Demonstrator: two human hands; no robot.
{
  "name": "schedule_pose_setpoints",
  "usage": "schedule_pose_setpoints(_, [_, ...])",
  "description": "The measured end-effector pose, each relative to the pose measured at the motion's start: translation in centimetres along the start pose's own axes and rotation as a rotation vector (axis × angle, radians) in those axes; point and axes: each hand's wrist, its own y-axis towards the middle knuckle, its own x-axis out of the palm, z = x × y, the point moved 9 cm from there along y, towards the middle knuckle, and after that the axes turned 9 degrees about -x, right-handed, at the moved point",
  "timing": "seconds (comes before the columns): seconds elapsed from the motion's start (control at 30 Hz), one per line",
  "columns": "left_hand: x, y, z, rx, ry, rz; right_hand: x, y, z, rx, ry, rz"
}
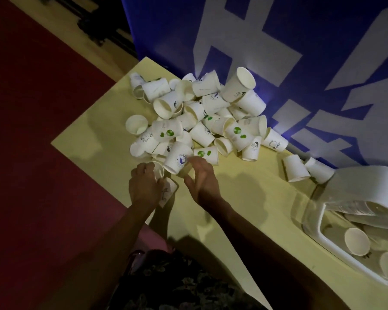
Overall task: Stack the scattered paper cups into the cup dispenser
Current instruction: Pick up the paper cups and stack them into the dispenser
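Yellow table (94,139) under dim light: the left hand (143,186) curls round a stack of white paper cups (166,191) at the near edge, and the right hand (203,177), fingers spread and holding nothing, reaches to the cup with a blue logo (179,158). Behind them the cup pile (202,117) sprawls against a blue banner (278,41), while the white cup dispenser (354,193) lies far right with cups inside.

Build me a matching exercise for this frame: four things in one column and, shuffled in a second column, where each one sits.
Things:
1. heap of white paper cups
2. white plastic cup dispenser
3. left hand
4. blue banner with white characters

Places:
A. right edge of the yellow table, lying down with cups inside
B. upright behind the table
C. middle of the table, against the banner
D. near the table's front edge, gripping a paper cup

Pairs: 1-C, 2-A, 3-D, 4-B
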Motion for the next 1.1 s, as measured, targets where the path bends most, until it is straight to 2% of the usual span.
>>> schedule_pose_setpoints(0.1, [0.6,1.0,0.1,0.042,-0.019,-0.062,0.1,3.2,0.7,0.145,0.086,0.084])
schedule_pose_setpoints(0.3, [-0.1,1.7,0.5,0.089,-0.07,-0.075,2.0,4.6,3.7,0.468,0.172,-0.001])
schedule_pose_setpoints(0.5, [-3.9,0.6,1.6,0.163,-0.199,0.04,-0.5,1.4,3.9,0.645,0.725,0.169])
schedule_pose_setpoints(0.6, [-5.2,-0.5,3.2,0.212,-0.266,0.064,-3.1,-0.9,3.9,0.633,0.796,0.273])
schedule_pose_setpoints(0.77, [-4.7,-2.6,7.9,0.331,-0.356,-0.008,-8.1,-6.2,6.1,0.681,0.589,0.458])
schedule_pose_setpoints(0.93, [-3.2,-6.7,14.1,0.487,-0.391,-0.094,-13.8,-11.8,7.6,0.651,0.228,0.528])
schedule_pose_setpoints(1.1, [-0.9,-12.7,21.4,0.681,-0.393,-0.193,-19.1,-18.2,8.7,0.629,0.039,0.635])
